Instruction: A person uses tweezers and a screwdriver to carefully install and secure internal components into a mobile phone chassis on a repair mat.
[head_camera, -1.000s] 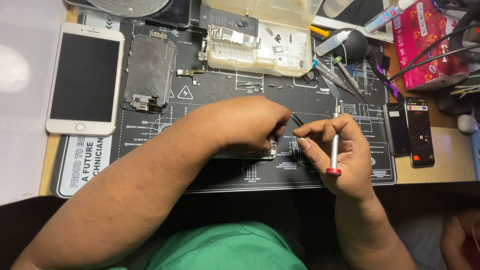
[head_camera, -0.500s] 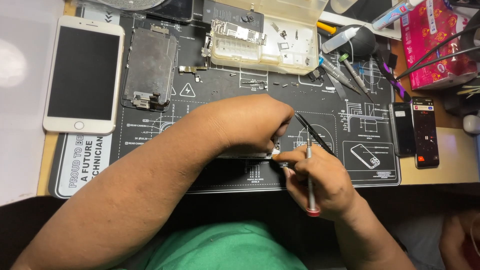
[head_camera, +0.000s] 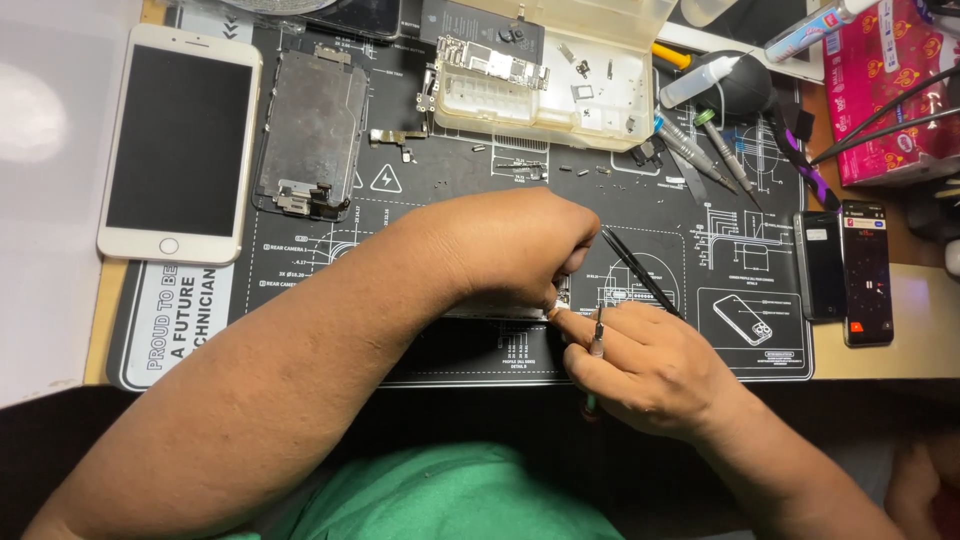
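My left hand (head_camera: 510, 250) lies curled over a small phone part (head_camera: 562, 296) on the black repair mat (head_camera: 440, 200), hiding most of it. My right hand (head_camera: 650, 365) sits just to its right and grips a thin screwdriver (head_camera: 597, 343), tip pointed at the part beside my left fingers. Black tweezers (head_camera: 640, 272) lie on the mat, touching the top of my right hand.
A white phone (head_camera: 180, 140) lies face up at the left, with a bare metal phone plate (head_camera: 312, 135) beside it. A clear parts box (head_camera: 545, 80) sits at the back. Screwdrivers (head_camera: 700, 150), a black blower (head_camera: 745, 85), a pink box (head_camera: 885, 90) and a dark phone (head_camera: 865, 285) lie right.
My right hand has swung the screwdriver down from upright and moved left to the part under my left hand. The camera has shifted slightly.
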